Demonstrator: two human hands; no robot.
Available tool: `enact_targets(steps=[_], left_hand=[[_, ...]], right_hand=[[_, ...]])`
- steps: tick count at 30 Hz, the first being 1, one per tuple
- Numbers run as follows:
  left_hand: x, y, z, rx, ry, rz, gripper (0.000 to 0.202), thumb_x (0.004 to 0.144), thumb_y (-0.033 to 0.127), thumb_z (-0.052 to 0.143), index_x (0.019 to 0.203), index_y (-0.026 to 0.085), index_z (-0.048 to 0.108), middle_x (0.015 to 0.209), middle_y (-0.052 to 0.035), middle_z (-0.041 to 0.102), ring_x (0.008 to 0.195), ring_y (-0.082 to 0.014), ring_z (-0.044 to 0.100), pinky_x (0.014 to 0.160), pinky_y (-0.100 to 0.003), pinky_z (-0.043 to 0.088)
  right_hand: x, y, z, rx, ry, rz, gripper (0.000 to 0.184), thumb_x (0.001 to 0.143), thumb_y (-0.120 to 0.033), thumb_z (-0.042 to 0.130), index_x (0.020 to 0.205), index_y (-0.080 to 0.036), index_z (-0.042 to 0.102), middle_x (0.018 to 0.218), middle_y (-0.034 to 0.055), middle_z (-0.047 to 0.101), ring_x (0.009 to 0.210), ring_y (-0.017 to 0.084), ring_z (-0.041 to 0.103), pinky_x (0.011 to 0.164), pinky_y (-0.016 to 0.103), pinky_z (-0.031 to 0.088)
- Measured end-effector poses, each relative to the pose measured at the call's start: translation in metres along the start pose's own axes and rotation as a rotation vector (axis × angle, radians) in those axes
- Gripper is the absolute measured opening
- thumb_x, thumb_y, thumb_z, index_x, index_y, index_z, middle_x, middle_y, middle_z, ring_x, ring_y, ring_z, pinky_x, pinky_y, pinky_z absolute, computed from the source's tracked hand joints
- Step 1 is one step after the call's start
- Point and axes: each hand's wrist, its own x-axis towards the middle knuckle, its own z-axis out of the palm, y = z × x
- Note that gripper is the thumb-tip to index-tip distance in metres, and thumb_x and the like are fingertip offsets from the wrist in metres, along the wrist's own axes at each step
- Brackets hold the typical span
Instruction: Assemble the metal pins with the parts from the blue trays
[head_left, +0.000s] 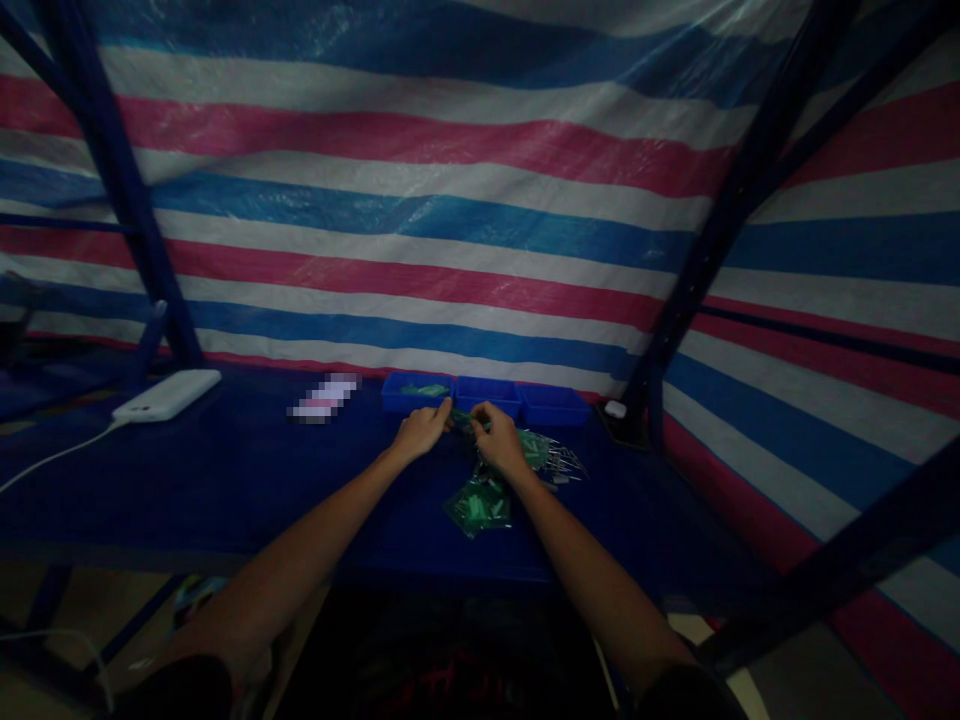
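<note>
Close together over the blue table (pixel 285 500), both hands are closed on a small green plastic bag (pixel 460 421). My left hand (pixel 422 433) pinches its left end, with the thumb on top. On the other end is my right hand (pixel 498 438), fingers bent inward. Just below the right wrist lies another green bag (pixel 480 505) with small pale pieces in or on it. Right of that wrist, a heap of thin metal pieces (pixel 564 461) spreads beside more green bags (pixel 534 450). The dim light hides fine detail.
Three blue trays stand in a row behind my hands: the left tray (pixel 391 402) holds green bags; then come the middle tray (pixel 491 384) and right tray (pixel 555 407). Further left are a white power bank (pixel 169 395) with a cable and a blurred-out flat object (pixel 324 399). Blue posts (pixel 694 240) frame the striped sheeting (pixel 420 200).
</note>
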Motion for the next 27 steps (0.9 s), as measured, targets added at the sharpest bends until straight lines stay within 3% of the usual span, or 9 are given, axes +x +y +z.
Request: enact_targets(steps=[3,6,9,13,19,23,27], left_hand=[[0.000,0.005,-0.003,0.014,0.012,-0.127,0.047,0.082,0.051,0.039,0.060,0.017,0.062,0.057,-0.0041,0.060,0.061,-0.0184,0.057,0.056,-0.025,0.037],[-0.001,0.008,-0.004,-0.012,0.019,-0.123,0.036,0.076,0.045,0.048,0.062,0.015,0.062,0.056,-0.0020,0.057,0.057,-0.0164,0.053,0.052,-0.025,0.034],[-0.001,0.008,-0.005,-0.007,0.046,-0.020,0.026,0.075,0.036,0.050,0.071,0.014,0.064,0.061,-0.0013,0.059,0.058,-0.0152,0.053,0.054,-0.025,0.035],[-0.002,0.010,-0.004,0.152,0.066,0.218,0.019,0.076,0.028,0.053,0.082,0.016,0.067,0.074,-0.0033,0.064,0.064,-0.0150,0.055,0.062,-0.026,0.041],[-0.004,0.013,-0.002,0.201,0.031,0.418,0.022,0.075,0.013,0.052,0.089,0.017,0.068,0.085,-0.0058,0.064,0.078,-0.0162,0.059,0.070,-0.028,0.047],[-0.007,0.016,-0.002,0.145,0.070,0.466,0.030,0.069,0.004,0.048,0.087,0.017,0.068,0.092,-0.0061,0.062,0.088,-0.0167,0.059,0.073,-0.028,0.049],[-0.009,0.021,-0.002,0.116,0.074,0.481,0.028,0.069,0.005,0.045,0.081,0.016,0.067,0.096,-0.0066,0.060,0.091,-0.0173,0.058,0.074,-0.029,0.048]], right_hand=[[-0.002,-0.005,-0.001,-0.085,-0.075,-0.060,0.012,0.073,-0.011,0.053,0.080,-0.020,0.059,0.080,0.0016,0.060,0.080,0.016,0.053,0.076,0.029,0.039],[-0.003,-0.010,-0.003,-0.141,-0.120,-0.086,0.012,0.075,-0.015,0.056,0.084,-0.021,0.061,0.086,0.0028,0.061,0.086,0.017,0.052,0.081,0.031,0.037],[-0.004,-0.011,-0.002,-0.180,-0.144,-0.066,0.012,0.077,-0.019,0.057,0.088,-0.019,0.063,0.090,0.0049,0.061,0.089,0.018,0.051,0.083,0.031,0.036],[-0.002,-0.010,-0.001,-0.200,-0.159,0.041,0.017,0.081,-0.030,0.053,0.083,-0.017,0.065,0.087,0.0076,0.064,0.087,0.020,0.053,0.080,0.031,0.036],[0.005,-0.007,-0.007,0.147,-0.046,0.422,0.059,0.085,-0.057,0.027,0.060,-0.017,0.062,0.062,0.0060,0.063,0.067,0.017,0.058,0.066,0.027,0.039],[0.007,-0.001,-0.005,0.280,-0.038,0.504,0.044,0.077,-0.053,0.044,0.054,-0.017,0.055,0.052,0.0011,0.056,0.054,0.013,0.052,0.057,0.024,0.037],[0.008,0.003,0.001,0.481,0.008,0.473,0.024,0.070,-0.041,0.053,0.066,-0.018,0.052,0.054,-0.0036,0.053,0.050,0.011,0.049,0.052,0.022,0.038]])
